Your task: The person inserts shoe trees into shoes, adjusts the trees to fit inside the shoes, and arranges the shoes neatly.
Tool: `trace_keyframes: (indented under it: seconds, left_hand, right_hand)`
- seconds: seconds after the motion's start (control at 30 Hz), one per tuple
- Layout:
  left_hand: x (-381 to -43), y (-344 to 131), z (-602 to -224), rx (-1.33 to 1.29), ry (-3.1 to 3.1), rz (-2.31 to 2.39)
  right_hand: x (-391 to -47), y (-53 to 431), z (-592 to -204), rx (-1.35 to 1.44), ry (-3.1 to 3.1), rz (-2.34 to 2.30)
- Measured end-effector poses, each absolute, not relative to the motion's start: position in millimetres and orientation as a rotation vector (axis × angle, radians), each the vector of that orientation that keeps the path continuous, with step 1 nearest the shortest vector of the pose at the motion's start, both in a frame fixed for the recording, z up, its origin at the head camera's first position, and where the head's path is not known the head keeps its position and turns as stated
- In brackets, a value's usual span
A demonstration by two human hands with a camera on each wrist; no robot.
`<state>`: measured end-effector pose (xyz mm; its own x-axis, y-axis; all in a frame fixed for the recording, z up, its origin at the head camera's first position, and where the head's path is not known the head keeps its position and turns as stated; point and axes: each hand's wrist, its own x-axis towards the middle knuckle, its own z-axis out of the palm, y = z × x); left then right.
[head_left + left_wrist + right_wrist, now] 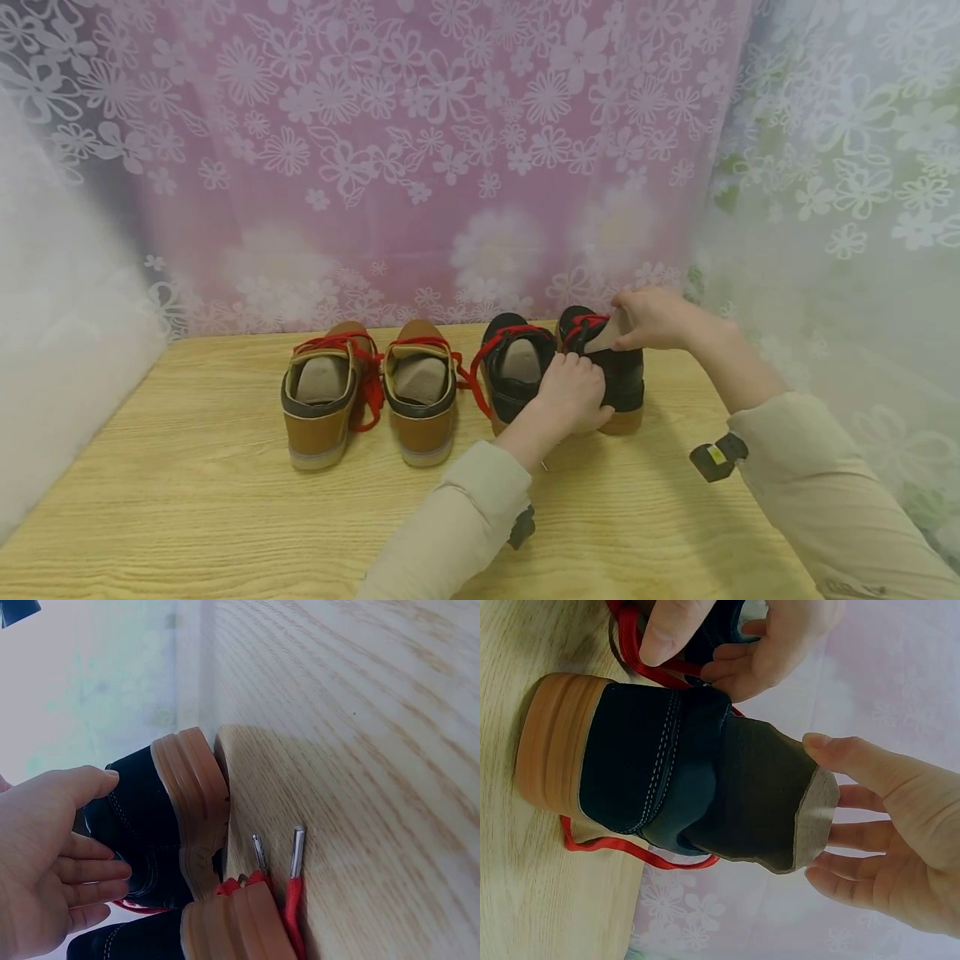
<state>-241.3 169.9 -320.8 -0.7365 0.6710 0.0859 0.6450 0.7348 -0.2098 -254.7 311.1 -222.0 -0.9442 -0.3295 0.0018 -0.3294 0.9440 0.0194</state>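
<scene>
A black shoe (630, 392) with a tan sole and red laces stands at the right end of a row, heel towards me. Out of its opening sticks a grey-brown insert (761, 795), apparently cardboard. My right hand (656, 318) pinches the insert's upper end between thumb and fingers. At the left side of this shoe, my left hand (572, 392) holds the collar, thumb near the heel in the left wrist view. Just left of it stands the other black shoe (506, 408), with a similar insert (521, 362) inside. The shoe's inside is hidden from me.
Two brown shoes, a left one (315, 433) and a right one (426, 432), stand to the left with red laces and inserts inside. Metal-tipped lace ends (298, 855) lie by the black shoes. Flowered curtains (450, 167) enclose the wooden table (187, 500) behind and at the sides.
</scene>
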Motion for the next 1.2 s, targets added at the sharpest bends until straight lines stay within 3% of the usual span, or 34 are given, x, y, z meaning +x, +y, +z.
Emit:
trace_keyframes:
  seconds: [1.2]
  left_hand:
    - [-240.8, 169.8, -322.8, -1.079, -2.74, 0.25]
  right_hand:
    - [-263.4, 298.3, -236.9, 0.496, -3.098, -0.207]
